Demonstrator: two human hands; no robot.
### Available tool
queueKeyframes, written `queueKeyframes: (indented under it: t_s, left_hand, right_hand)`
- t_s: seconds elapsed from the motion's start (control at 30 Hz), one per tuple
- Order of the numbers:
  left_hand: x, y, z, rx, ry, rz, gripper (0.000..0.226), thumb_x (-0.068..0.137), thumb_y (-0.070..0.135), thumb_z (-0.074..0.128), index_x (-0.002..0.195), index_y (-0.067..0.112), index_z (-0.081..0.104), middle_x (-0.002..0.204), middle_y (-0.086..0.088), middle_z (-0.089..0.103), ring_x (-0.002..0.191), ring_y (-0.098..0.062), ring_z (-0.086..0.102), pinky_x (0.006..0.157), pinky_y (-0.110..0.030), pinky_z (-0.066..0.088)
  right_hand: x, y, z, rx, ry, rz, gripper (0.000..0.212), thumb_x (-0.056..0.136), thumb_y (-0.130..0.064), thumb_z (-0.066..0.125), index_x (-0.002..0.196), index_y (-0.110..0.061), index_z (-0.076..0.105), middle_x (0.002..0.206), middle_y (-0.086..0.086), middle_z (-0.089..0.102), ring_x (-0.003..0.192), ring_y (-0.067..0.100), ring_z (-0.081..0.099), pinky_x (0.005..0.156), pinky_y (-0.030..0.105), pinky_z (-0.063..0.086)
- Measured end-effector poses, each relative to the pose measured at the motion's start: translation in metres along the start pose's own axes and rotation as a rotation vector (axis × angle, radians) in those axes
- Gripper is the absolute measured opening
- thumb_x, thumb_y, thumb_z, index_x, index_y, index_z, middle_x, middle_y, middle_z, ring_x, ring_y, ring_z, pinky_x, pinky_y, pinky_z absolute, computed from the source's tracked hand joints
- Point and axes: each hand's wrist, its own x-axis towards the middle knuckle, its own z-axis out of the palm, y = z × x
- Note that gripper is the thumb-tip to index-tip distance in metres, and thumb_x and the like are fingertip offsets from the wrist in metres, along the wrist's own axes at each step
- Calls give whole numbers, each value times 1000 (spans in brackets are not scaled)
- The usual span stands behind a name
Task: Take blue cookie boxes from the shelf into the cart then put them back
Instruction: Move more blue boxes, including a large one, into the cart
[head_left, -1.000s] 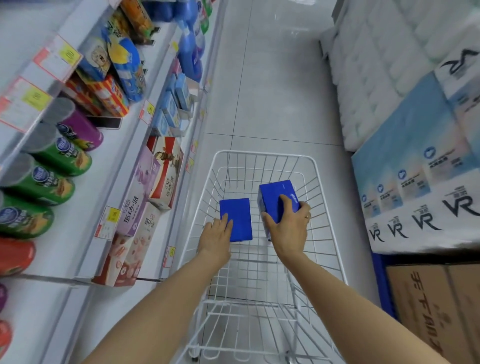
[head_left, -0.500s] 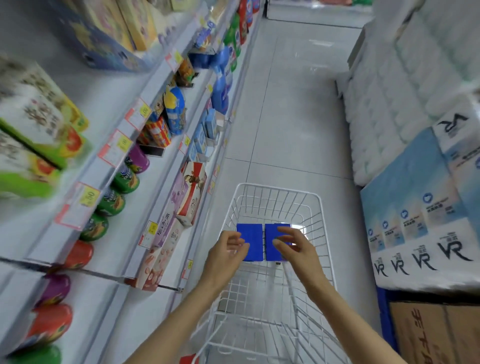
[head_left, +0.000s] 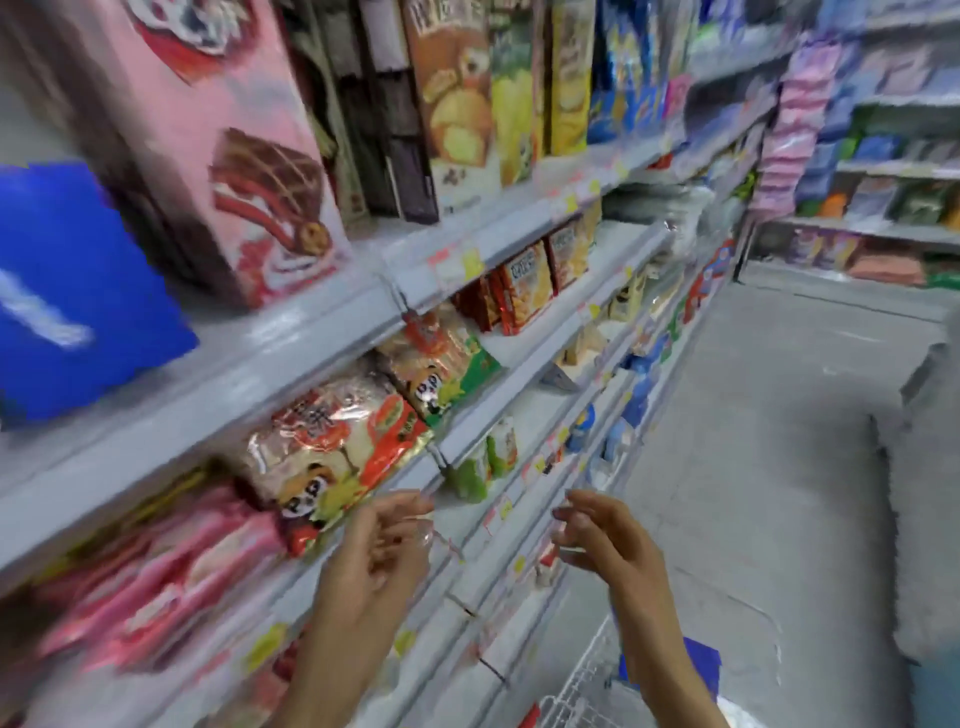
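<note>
The view is blurred by head motion. A blue cookie box (head_left: 78, 291) stands on the upper shelf (head_left: 291, 338) at the far left. More blue box (head_left: 701, 662) shows in the white wire cart (head_left: 582, 686) at the bottom, partly hidden by my right forearm. My left hand (head_left: 374, 551) and my right hand (head_left: 608, 540) are raised in front of the lower shelves, both with fingers apart and holding nothing. They hang well below and right of the shelf's blue box.
Pink and brown snack boxes (head_left: 249, 156) stand right of the blue box. Bagged snacks (head_left: 343, 452) fill the shelf below. Price tags line the shelf edges. Grey aisle floor (head_left: 753, 441) stretches to the right, with more shelving (head_left: 883, 182) at the far end.
Both hands let go of the two blue boxes in the cart and rose toward the shelves. The view swung up and left from the cart to the shelving.
</note>
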Motion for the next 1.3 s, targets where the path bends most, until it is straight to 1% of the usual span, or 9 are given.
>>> queueKeyframes:
  t_s: [0.13, 0.33, 0.43, 0.5, 0.6, 0.73, 0.9, 1.17, 1.3]
  left_hand:
    - [-19, 55, -64, 131, 223, 223, 23, 74, 42, 54, 96, 43, 58, 103, 20, 66, 92, 6, 62, 79, -5, 44]
    - [-32, 109, -133, 248, 490, 398, 20, 84, 27, 56, 100, 38, 52, 103, 26, 63, 94, 5, 60, 77, -5, 43]
    - [-14, 123, -168, 309, 621, 410, 24, 89, 12, 57, 110, 23, 51, 110, 10, 61, 95, 3, 56, 81, -6, 42]
    - [3, 125, -189, 290, 673, 330, 28, 90, 13, 57, 117, 12, 51, 119, -4, 58, 99, -9, 56, 88, -22, 48]
    - [22, 119, -208, 275, 654, 222, 35, 90, 19, 56, 123, 9, 49, 127, -8, 55, 107, -17, 54, 93, -46, 49]
    - [31, 106, -216, 533, 553, 141, 40, 89, 27, 57, 125, 10, 52, 126, -9, 55, 115, -22, 53, 97, -32, 42]
    - [28, 104, -216, 578, 466, 78, 35, 89, 31, 56, 119, 13, 55, 117, -4, 58, 108, -18, 54, 84, -23, 37]
    - [20, 128, -216, 23, 437, 83, 44, 89, 33, 55, 127, 14, 43, 115, 7, 57, 96, 2, 55, 76, -9, 47]
    - [26, 142, -208, -395, 234, 29, 62, 79, 53, 44, 126, 13, 49, 112, -8, 64, 102, -15, 62, 93, -34, 48]
  right_hand:
    - [-13, -54, 70, 31, -204, -101, 13, 86, -19, 63, 99, -17, 66, 99, 8, 68, 80, 18, 68, 65, 22, 54]
    - [-28, -119, 152, 116, -372, -343, 14, 87, -18, 59, 100, -20, 65, 92, 2, 68, 83, 17, 64, 71, 23, 52]
    - [-24, -145, 193, 43, -397, -493, 34, 83, -25, 66, 115, -26, 55, 111, 0, 60, 100, 14, 58, 85, 25, 48]
    - [-23, -157, 221, -41, -413, -600, 61, 73, -37, 69, 128, -28, 43, 124, -6, 48, 115, 12, 48, 94, 22, 43]
    - [-24, -164, 259, -246, -389, -721, 91, 64, -51, 73, 140, -33, 26, 142, -1, 28, 134, 18, 29, 108, 37, 33]
    - [-26, -162, 286, -525, -280, -801, 93, 66, -46, 75, 141, -36, 21, 146, 10, 18, 131, 32, 32, 99, 47, 41]
    - [-27, -172, 284, -433, -178, -805, 74, 67, -31, 77, 131, -31, 38, 124, 10, 40, 105, 27, 49, 77, 32, 44]
    - [-32, -213, 202, 136, -400, -741, 66, 69, -12, 78, 122, -31, 44, 124, 11, 53, 100, 13, 61, 72, 21, 54]
    - [-35, -218, 203, 194, -497, -631, 70, 66, -23, 73, 128, -26, 41, 119, 16, 56, 96, 18, 61, 86, 44, 53]
